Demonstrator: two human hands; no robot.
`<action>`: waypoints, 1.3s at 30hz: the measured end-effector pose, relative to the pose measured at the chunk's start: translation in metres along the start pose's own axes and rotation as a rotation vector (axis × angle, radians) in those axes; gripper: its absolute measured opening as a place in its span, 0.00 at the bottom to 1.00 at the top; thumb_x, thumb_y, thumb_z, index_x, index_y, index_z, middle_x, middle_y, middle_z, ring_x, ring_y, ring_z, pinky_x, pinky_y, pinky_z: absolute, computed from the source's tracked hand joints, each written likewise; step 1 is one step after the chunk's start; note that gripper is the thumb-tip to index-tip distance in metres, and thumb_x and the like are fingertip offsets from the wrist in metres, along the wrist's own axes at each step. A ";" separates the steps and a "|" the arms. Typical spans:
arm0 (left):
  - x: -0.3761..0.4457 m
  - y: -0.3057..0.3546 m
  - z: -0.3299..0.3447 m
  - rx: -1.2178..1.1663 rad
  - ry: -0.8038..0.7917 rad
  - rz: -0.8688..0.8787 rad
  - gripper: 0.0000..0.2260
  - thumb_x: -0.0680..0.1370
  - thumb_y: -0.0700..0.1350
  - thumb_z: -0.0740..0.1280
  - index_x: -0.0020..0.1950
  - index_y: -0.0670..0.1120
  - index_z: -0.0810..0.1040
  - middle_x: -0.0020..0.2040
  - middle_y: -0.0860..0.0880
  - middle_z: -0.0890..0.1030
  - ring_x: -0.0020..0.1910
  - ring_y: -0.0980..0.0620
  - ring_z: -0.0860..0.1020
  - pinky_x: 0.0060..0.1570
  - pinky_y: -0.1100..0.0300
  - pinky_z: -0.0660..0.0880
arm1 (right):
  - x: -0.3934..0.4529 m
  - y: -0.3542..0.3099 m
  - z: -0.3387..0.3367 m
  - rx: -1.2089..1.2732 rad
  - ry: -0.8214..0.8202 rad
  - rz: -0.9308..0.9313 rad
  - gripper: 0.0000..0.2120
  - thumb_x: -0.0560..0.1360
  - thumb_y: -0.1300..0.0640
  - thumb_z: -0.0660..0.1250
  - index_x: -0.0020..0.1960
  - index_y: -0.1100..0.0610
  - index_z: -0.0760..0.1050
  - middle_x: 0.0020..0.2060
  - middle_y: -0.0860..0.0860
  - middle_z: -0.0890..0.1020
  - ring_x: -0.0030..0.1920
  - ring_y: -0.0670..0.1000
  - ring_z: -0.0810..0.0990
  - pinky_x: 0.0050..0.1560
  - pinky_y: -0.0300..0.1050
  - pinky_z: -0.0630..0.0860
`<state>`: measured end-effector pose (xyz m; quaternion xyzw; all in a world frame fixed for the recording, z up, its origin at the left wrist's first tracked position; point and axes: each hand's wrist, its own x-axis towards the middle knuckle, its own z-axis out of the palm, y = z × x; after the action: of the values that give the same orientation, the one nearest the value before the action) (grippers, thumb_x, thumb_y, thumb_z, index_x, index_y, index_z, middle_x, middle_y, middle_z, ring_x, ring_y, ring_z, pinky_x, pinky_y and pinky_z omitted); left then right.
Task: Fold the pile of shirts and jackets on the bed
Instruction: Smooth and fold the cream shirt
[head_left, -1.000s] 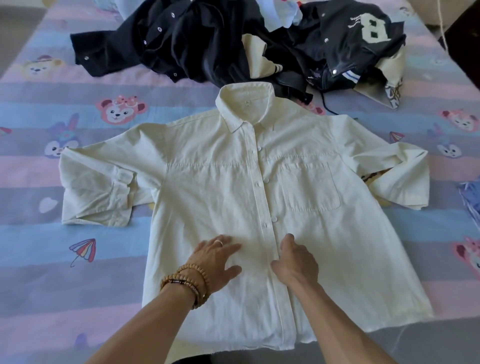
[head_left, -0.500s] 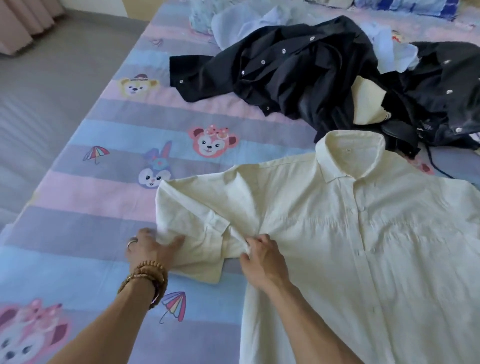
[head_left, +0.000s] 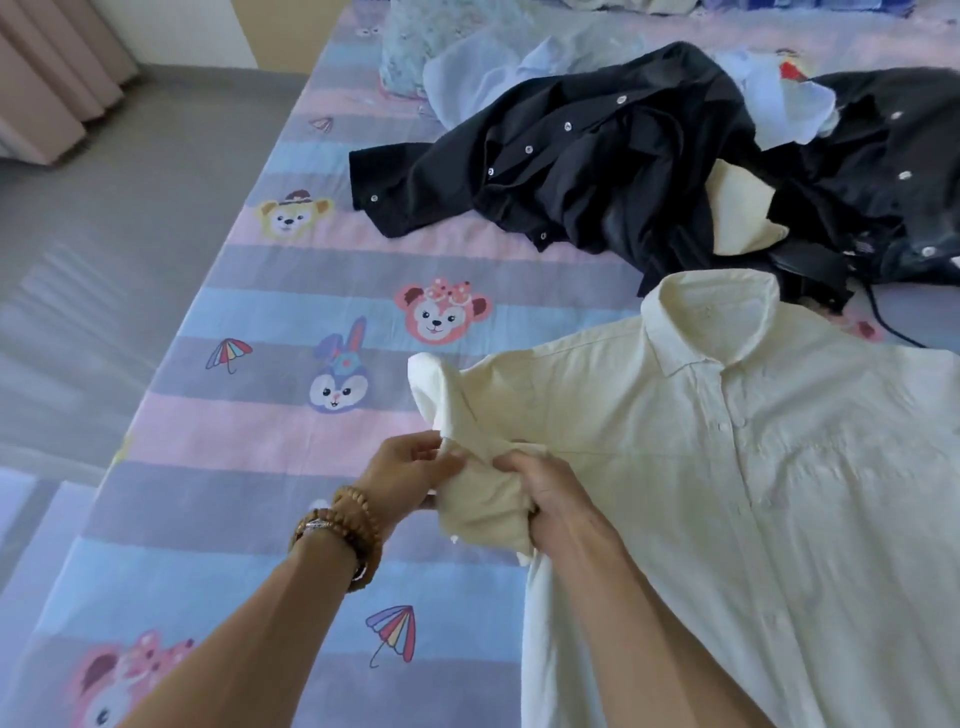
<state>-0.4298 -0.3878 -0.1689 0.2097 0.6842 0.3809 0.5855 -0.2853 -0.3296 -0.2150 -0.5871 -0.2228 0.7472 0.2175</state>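
My left hand (head_left: 410, 470) and right hand (head_left: 550, 493) both grip the cream shirt (head_left: 727, 493)'s bunched sleeve (head_left: 483, 499). I can read no label or writing on it.

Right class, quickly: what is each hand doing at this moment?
Left hand: closed, pinching the bunched sleeve of the cream shirt.
Right hand: closed, gripping the same sleeve.

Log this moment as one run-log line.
step: gathering sleeve | left hand: grips sleeve | right hand: grips sleeve | cream shirt: flat, buttoned | dark pile: unfolded
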 end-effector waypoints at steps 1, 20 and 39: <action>-0.001 0.003 0.014 0.051 -0.003 -0.008 0.08 0.79 0.44 0.66 0.54 0.40 0.81 0.45 0.44 0.82 0.40 0.49 0.80 0.39 0.58 0.78 | -0.002 -0.011 -0.021 -0.011 0.122 -0.061 0.12 0.68 0.69 0.69 0.51 0.61 0.82 0.46 0.61 0.85 0.43 0.57 0.83 0.45 0.51 0.79; 0.005 -0.079 0.200 1.188 0.330 -0.031 0.37 0.74 0.42 0.67 0.76 0.55 0.49 0.72 0.47 0.58 0.67 0.44 0.67 0.50 0.51 0.76 | -0.021 -0.080 -0.349 -1.563 0.688 -0.194 0.22 0.75 0.53 0.65 0.69 0.54 0.68 0.72 0.54 0.64 0.72 0.57 0.61 0.67 0.55 0.64; 0.014 -0.143 0.126 0.726 0.337 0.065 0.10 0.77 0.47 0.61 0.58 0.50 0.67 0.41 0.48 0.76 0.42 0.42 0.76 0.36 0.57 0.65 | 0.143 -0.129 -0.031 -1.557 0.017 -0.478 0.12 0.72 0.53 0.68 0.36 0.51 0.65 0.34 0.46 0.68 0.44 0.54 0.71 0.48 0.46 0.66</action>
<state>-0.2887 -0.4318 -0.2909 0.3591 0.8537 0.1621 0.3405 -0.2781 -0.1395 -0.2569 -0.5123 -0.7962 0.3069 -0.0977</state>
